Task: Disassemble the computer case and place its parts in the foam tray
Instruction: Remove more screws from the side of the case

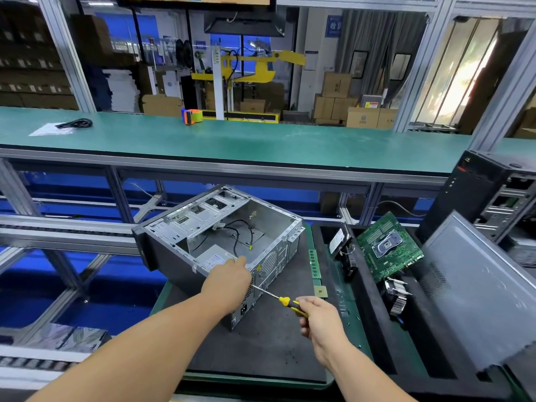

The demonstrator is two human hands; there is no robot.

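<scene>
- Computer case is lying open on its side on a dark mat, left of the foam tray.
- Left hand is resting on the case's near rear edge; finger state cannot be told.
- Right hand is gripping a yellow-handled screwdriver, fingers curled round the handle, tip pointing at the case rear.
- Motherboard and heatsink are sitting in the tray.

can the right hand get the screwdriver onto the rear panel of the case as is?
Probably yes. The right hand grips the screwdriver, whose shaft already points at the rear panel of the computer case. The left hand rests on the case's upper edge, just above the tip; it crowds that spot without blocking it.
</scene>
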